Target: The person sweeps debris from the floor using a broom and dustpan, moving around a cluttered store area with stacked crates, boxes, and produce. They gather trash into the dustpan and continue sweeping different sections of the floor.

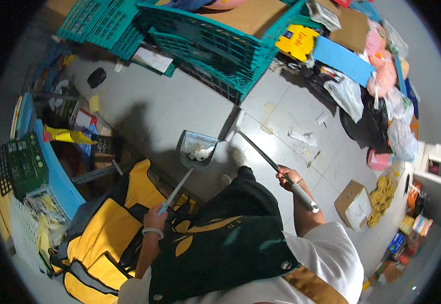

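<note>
My left hand (155, 218) is closed around the pale handle of a long-handled dustpan (202, 164). Its scoop rests on the grey tiled floor, with crumpled white litter (202, 153) and some dirt inside. My right hand (289, 178) grips the dark stick of a broom (260, 150) below its grey end sleeve. The broom's white head (238, 122) is on the floor to the right of the dustpan, apart from it, near the corner of a teal plastic crate (220, 64). My shoe (239, 156) stands between the two tools.
Scraps of clear plastic (302, 137) and a stain (268, 117) mark the floor at right. Black bags (364, 117) and a cardboard box (353, 205) lie beyond, near bananas (382, 199). On the left are a yellow bag (102, 228), a blue-edged shelf (59, 167) and a black lump (96, 78).
</note>
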The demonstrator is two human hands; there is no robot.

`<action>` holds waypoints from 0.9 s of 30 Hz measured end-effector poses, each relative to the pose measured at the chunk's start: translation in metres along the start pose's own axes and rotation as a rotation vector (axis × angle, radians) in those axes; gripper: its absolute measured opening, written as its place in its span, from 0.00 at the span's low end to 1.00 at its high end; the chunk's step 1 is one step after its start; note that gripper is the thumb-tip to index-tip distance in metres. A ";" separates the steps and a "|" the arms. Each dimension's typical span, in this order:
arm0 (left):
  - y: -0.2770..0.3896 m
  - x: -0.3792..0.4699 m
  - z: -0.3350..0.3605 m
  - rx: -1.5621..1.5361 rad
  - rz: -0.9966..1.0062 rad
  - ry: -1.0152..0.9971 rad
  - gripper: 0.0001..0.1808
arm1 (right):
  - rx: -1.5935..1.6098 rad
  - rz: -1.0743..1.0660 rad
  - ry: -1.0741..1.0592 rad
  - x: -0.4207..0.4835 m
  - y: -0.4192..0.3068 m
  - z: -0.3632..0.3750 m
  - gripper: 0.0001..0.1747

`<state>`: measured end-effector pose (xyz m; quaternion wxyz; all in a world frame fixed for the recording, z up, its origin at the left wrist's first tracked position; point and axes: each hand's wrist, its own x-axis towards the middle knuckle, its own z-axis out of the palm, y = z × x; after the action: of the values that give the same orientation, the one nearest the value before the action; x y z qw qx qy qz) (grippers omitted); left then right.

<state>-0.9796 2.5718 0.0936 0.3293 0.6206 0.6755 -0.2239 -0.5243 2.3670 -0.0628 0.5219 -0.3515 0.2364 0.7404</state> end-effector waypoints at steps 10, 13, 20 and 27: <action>0.114 -0.019 0.024 0.219 0.150 -0.090 0.20 | -0.123 -0.136 0.421 -0.149 -0.032 -0.110 0.06; 0.138 -0.014 0.056 0.334 0.270 -0.049 0.20 | -0.302 -0.135 0.483 -0.179 -0.061 -0.119 0.06; 0.257 -0.023 0.102 0.580 0.335 -0.188 0.22 | -0.133 -0.358 0.207 -0.164 -0.118 -0.109 0.16; 0.379 -0.009 0.136 0.886 0.697 -0.192 0.22 | 0.113 -0.397 0.144 -0.084 -0.221 -0.158 0.06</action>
<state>-0.5827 2.5182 0.0472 0.1518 0.8624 0.2395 -0.4192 -0.2564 2.2786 -0.0957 0.6579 -0.4135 0.2404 0.5818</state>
